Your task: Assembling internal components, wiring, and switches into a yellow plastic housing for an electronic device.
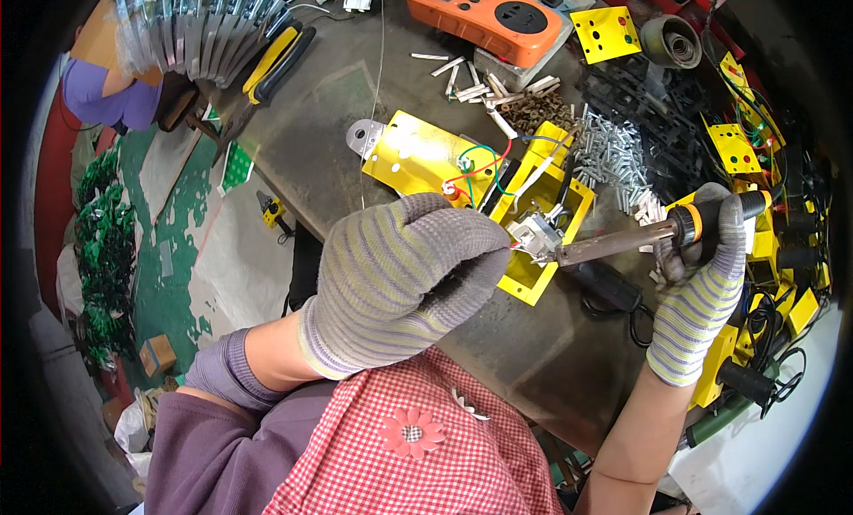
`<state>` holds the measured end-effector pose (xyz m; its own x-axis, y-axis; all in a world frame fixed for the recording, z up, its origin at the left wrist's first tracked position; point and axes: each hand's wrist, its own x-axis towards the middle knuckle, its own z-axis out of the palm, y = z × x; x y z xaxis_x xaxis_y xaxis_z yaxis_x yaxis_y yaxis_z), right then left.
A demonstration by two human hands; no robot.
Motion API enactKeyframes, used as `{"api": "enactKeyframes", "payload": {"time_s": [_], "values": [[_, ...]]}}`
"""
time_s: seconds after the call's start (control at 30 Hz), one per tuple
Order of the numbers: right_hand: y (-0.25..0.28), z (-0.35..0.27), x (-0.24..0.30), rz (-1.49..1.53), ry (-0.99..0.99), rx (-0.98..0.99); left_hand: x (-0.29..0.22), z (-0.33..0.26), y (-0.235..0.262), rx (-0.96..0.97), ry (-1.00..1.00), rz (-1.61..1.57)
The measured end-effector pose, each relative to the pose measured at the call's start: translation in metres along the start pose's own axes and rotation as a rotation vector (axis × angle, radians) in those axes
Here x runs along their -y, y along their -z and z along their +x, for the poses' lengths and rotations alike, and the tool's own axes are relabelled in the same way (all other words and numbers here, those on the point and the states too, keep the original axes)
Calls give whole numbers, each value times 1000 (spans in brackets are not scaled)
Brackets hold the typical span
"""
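My right hand (711,279), in a grey striped glove, grips a soldering iron (622,243) by its black and orange handle. The iron's tip touches or nearly touches a small metal and white electrical part (537,235) in an open yellow box (530,288). My left hand (404,284), gloved alike, is closed beside that part; a bit of red wire (514,246) shows at its fingertips, the rest hidden by the glove. Behind my left hand lies a yellow metal plate (418,159) with holes, with green and red wires (480,170) running from it.
An orange multimeter (484,19) stands at the back. Metal screws (611,155), brown small parts (538,113) and white tubes (471,90) lie in piles. Black plastic parts (662,97) are heaped at right. Yellow-handled pliers (277,63) sit at the far left. Yellow boxes with cables (782,311) crowd the right side.
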<state>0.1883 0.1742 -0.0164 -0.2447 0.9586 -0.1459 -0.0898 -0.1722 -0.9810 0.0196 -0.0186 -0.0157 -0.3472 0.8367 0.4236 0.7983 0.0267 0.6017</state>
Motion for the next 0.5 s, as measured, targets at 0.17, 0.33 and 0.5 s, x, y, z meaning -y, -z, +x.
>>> {"api": "enactKeyframes", "payload": {"time_s": [0.17,0.33,0.5], "values": [[-10,-4,1,-17,-1,-109,2,0,-3,6,-29,-19],[-1,1,-1,-1,15,-52,4,4,13,24,-59,35],[2,-1,2,14,-10,17,61,7,41,-80,284,385]]}}
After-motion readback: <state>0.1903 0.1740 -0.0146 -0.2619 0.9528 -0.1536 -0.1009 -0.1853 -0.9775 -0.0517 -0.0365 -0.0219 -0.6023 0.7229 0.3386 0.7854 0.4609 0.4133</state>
